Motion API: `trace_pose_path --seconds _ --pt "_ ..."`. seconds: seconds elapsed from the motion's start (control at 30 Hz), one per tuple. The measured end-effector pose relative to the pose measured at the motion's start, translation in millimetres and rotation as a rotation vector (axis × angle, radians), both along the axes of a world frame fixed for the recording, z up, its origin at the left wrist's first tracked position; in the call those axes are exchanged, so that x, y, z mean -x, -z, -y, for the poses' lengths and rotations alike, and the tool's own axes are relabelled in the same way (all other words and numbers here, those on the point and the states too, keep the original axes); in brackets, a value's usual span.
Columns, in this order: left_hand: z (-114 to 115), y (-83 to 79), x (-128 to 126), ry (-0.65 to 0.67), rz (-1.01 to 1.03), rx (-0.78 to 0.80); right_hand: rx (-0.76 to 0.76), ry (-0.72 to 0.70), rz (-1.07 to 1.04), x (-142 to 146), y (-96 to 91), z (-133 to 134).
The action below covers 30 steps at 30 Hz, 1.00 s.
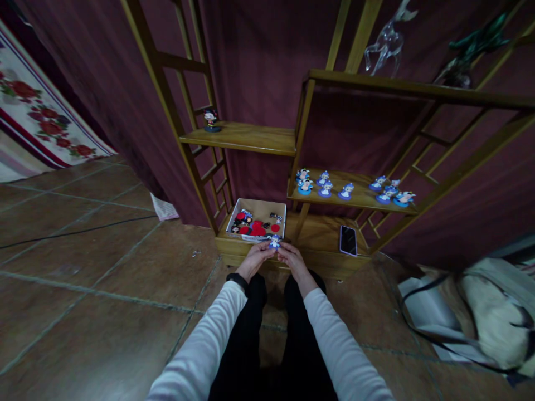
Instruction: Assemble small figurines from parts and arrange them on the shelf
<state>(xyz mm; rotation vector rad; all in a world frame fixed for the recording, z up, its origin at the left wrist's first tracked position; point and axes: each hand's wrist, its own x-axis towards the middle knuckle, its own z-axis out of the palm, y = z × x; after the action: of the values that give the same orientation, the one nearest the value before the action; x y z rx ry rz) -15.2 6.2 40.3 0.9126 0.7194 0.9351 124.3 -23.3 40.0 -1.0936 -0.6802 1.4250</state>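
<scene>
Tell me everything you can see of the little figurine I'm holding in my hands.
The figurine has a purple-blue top, a pale middle and a purple-blue base, and looks like plastic. It stands upright, held between the left hand and the right hand, by the near edge of the open box. Finer details are too small to tell.

a figurine (275, 241) is between left hand (256, 259) and right hand (293, 259), before a box (264, 206) of figures (258, 228); rightward, a phone (348, 240) lies on the lower board (325, 229), below a shelf (361, 193) of toys (325, 190).
</scene>
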Motion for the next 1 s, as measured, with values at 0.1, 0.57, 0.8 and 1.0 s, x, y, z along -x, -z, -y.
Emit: trace_pose_path --seconds 0.1,0.57,0.8,1.0 --pt "-0.5 1.8 -0.6 -0.026 0.011 0.012 -0.005 -0.001 -0.003 0.0 0.6 -0.1" --pt "-2.1 5.4 -2.3 -0.083 -0.046 -0.029 -0.008 -0.002 -0.001 -1.5 10.3 -4.5" --pt "-1.6 5.0 -2.9 -0.090 -0.100 -0.091 0.008 0.004 -0.013 -1.2 9.6 -4.8" --pt "-2.1 6.5 -3.3 -0.097 -0.124 -0.116 0.000 0.004 -0.002 -1.6 13.2 -6.2"
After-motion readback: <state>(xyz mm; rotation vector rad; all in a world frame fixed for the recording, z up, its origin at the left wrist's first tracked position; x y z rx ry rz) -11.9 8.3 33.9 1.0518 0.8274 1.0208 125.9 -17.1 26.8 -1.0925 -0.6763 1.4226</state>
